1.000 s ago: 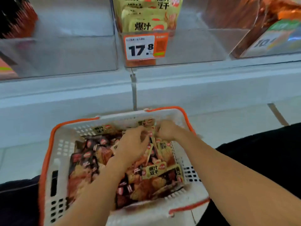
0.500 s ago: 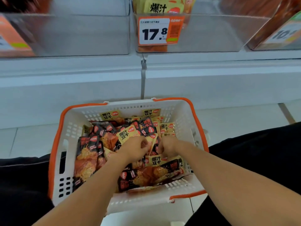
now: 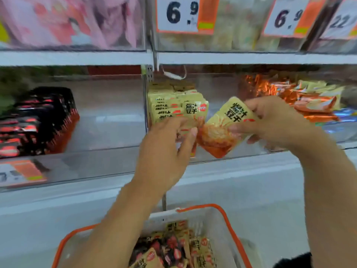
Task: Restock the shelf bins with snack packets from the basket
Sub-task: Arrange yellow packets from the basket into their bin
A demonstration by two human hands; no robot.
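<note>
My right hand (image 3: 278, 120) grips a yellow snack packet (image 3: 226, 124) with an orange lower half, tilted, in front of the middle clear shelf bin (image 3: 220, 88). My left hand (image 3: 164, 147) is just left of it and pinches another yellow packet (image 3: 186, 132) at the front of the upright row of yellow packets (image 3: 172, 101) on that bin's left side. The white basket (image 3: 218, 217) with an orange rim sits below, at the bottom of the view. It holds several yellow and black-red packets (image 3: 173, 250).
The left bin holds a row of black-red packets (image 3: 38, 120). Orange foil packets (image 3: 309, 101) fill the bin on the right. Above runs an upper shelf with price tags (image 3: 185, 14) and a bin of pink packs (image 3: 73, 22). A white shelf ledge (image 3: 231, 182) runs between bins and basket.
Both hands have risen out of the basket to the middle shelf bin, each with a yellow packet. The view has tilted up from the basket to the shelves.
</note>
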